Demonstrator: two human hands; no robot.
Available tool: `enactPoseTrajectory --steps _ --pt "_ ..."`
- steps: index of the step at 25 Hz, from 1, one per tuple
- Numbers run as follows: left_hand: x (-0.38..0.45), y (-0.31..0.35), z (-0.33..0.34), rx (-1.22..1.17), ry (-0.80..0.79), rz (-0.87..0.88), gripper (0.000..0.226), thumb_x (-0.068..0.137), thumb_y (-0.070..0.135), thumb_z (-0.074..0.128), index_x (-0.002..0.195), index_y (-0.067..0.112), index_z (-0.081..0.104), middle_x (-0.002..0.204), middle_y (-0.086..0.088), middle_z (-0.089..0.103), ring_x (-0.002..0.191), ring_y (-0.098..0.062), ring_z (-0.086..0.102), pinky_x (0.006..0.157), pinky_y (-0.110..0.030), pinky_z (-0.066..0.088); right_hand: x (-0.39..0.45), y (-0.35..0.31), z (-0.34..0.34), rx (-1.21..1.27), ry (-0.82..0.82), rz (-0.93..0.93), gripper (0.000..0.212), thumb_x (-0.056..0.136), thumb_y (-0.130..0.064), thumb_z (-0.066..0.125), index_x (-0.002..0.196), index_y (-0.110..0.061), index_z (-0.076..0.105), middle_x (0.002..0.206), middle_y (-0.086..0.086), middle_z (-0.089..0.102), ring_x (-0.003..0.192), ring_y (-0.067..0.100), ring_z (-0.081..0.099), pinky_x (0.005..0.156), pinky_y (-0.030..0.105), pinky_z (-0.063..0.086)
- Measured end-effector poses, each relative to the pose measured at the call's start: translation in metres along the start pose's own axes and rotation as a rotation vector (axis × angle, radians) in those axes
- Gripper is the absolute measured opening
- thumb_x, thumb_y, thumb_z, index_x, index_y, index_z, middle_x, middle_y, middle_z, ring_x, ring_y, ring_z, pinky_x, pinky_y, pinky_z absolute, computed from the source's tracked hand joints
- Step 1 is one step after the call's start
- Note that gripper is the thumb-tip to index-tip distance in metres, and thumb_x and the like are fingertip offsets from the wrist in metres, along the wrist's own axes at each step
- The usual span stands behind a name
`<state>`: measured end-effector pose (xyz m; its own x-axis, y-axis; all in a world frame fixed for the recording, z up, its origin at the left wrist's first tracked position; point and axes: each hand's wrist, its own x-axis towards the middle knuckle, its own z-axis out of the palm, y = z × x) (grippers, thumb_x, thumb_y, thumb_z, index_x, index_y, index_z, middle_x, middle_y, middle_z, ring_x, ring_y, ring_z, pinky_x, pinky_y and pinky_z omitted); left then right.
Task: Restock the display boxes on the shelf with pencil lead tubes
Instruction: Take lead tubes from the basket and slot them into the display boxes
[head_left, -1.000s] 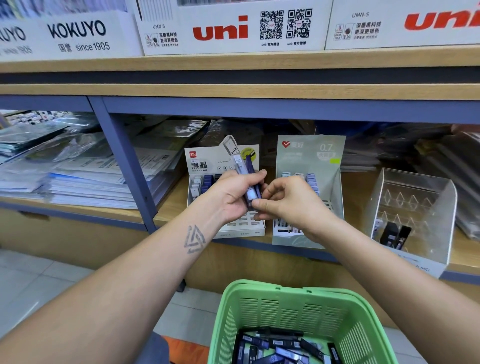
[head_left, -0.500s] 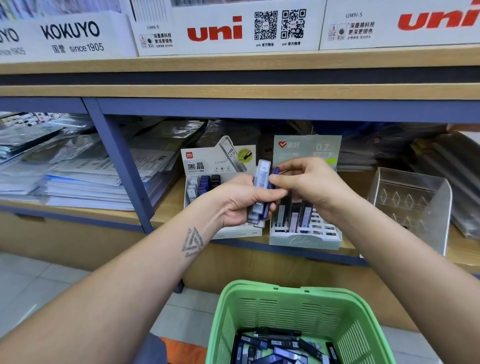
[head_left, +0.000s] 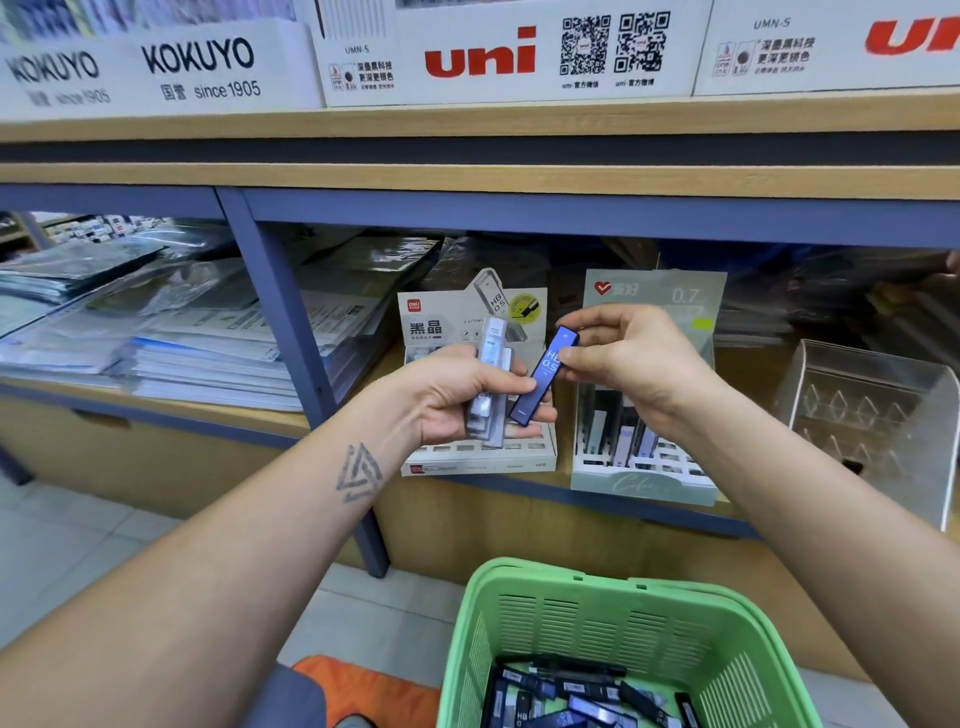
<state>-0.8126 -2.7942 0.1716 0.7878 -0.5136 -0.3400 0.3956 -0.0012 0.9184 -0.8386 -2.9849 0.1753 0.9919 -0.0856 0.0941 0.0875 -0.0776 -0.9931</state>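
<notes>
Green basket (head_left: 613, 613) is sitting bottom centre, loose pencil lead tubes (head_left: 571, 696) piled inside. Mid-frame, left hand (head_left: 452, 400) is gripping a bundle of pale tubes (head_left: 491, 384); right hand (head_left: 628, 353) is pinching the blue HB 0.5 tube (head_left: 543, 379), whose lower end is probably still touching the left fingers. Risk: pulling it free is loosening the bundle, so tubes are dropping to the floor. Behind, the right display box (head_left: 644, 483) is marked 0.7, the left display box (head_left: 478, 462) HB 0.5: mis-slotting risk.
</notes>
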Motion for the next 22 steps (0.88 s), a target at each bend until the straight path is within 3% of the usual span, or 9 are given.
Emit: enactPoseTrajectory --steps 5,7,9,12,15,17,19,22 --pt "-0.010 0.007 -0.030 -0.021 0.104 -0.027 0.008 0.095 -0.006 0.056 0.093 0.002 0.059 0.095 -0.027 0.071 0.096 -0.041 0.071 0.086 -0.056 0.057 0.015 -0.004 0.038 -0.083 -0.001 -0.024 0.016 0.088 0.006 0.069 0.099 -0.006 0.066 0.083 0.016 0.071 0.064 0.020 0.069 0.062 0.027 0.058" --pt "-0.014 0.014 -0.048 -0.067 0.244 -0.049 0.007 0.099 -0.001 0.053 0.099 0.000 0.060 0.094 -0.025 0.071 0.088 -0.037 0.071 0.075 -0.053 0.059 0.024 -0.005 0.048 -0.151 0.054 -0.090 0.017 0.088 0.007 0.068 0.097 -0.008 0.068 0.089 0.019 0.071 0.069 0.024 0.069 0.060 0.025 0.057" --pt "-0.021 0.020 -0.068 -0.104 0.378 -0.079 0.008 0.100 0.002 0.052 0.100 -0.001 0.059 0.081 -0.018 0.069 0.073 -0.027 0.068 0.060 -0.039 0.061 0.031 -0.002 0.054 -0.324 0.093 -0.193 0.017 0.088 0.002 0.069 0.096 -0.013 0.070 0.094 0.013 0.071 0.079 0.026 0.071 0.066 0.027 0.061" --pt "-0.033 0.026 -0.087 -0.117 0.448 -0.107 0.016 0.098 0.003 0.049 0.087 0.002 0.061 0.058 -0.004 0.056 0.050 -0.012 0.052 0.045 -0.019 0.047 0.036 0.008 0.062 -0.664 0.078 -0.330 0.015 0.088 -0.010 0.070 0.097 -0.021 0.072 0.088 -0.001 0.070 0.082 0.021 0.070 0.080 0.041 0.060" --pt "-0.039 0.029 -0.090 -0.118 0.436 -0.099 0.015 0.096 0.000 0.046 0.089 -0.001 0.059 0.060 -0.008 0.059 0.052 -0.012 0.050 0.045 -0.018 0.046 0.035 0.017 0.073 -0.776 0.029 -0.374 0.012 0.090 -0.014 0.071 0.100 -0.021 0.073 0.089 -0.004 0.070 0.081 0.016 0.067 0.083 0.036 0.057" --pt "-0.041 0.029 -0.090 -0.129 0.423 -0.075 0.016 0.096 -0.003 0.041 0.090 -0.006 0.056 0.074 -0.016 0.065 0.058 -0.014 0.051 0.051 -0.022 0.048 0.034 0.019 0.082 -0.753 0.007 -0.383 0.014 0.091 -0.011 0.072 0.103 -0.018 0.072 0.090 -0.004 0.069 0.081 0.015 0.066 0.082 0.035 0.056" --pt "-0.041 0.030 -0.090 -0.145 0.430 -0.060 0.018 0.096 -0.004 0.038 0.091 -0.007 0.054 0.087 -0.021 0.066 0.061 -0.017 0.053 0.057 -0.024 0.048 0.033 0.024 0.093 -0.738 -0.010 -0.401 0.014 0.091 -0.009 0.072 0.101 -0.018 0.069 0.089 -0.005 0.066 0.080 0.014 0.064 0.079 0.036 0.057" --pt "-0.041 0.030 -0.091 -0.161 0.447 -0.056 0.014 0.097 -0.004 0.041 0.094 -0.004 0.055 0.090 -0.023 0.068 0.067 -0.021 0.063 0.055 -0.028 0.056 0.033 0.034 0.107 -0.808 -0.038 -0.449 0.010 0.092 -0.011 0.071 0.100 -0.017 0.068 0.089 -0.002 0.068 0.082 0.017 0.064 0.079 0.042 0.057"
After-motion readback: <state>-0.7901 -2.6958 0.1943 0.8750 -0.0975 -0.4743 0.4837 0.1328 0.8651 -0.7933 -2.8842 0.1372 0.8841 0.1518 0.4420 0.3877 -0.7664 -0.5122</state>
